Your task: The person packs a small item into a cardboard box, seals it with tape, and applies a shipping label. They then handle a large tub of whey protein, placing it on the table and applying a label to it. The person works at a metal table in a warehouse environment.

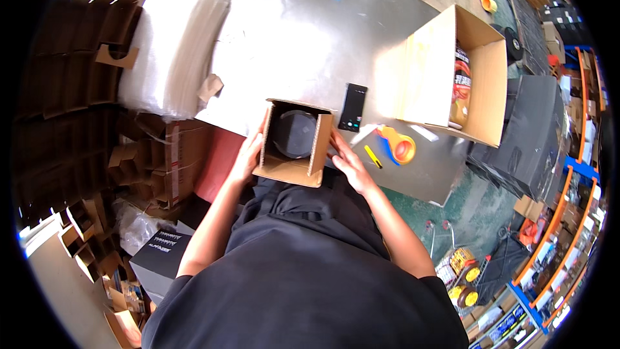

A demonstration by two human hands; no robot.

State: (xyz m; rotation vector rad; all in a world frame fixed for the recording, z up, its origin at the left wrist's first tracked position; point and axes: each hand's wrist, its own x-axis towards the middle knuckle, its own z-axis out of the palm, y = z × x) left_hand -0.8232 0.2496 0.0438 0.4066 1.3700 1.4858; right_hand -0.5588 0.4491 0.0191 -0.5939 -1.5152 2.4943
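Observation:
A small open cardboard box (317,148) stands at the table's near edge, against my body. Inside it sits a dark object with a round top (294,134). My left hand (248,155) is on the box's left side and my right hand (349,161) is by its right side; both sets of fingertips are partly hidden. A black smartphone (352,107) lies just right of the box. Beyond it are an orange and yellow tape dispenser (401,148) and a yellow utility knife (373,156).
A larger open carton (431,82) holding a printed package (461,89) stands on the metal table (300,58) at right. Bubble wrap (186,53) lies at left, beside stacked cardboard boxes (72,68). A black carton (520,135) is at far right, before shelving.

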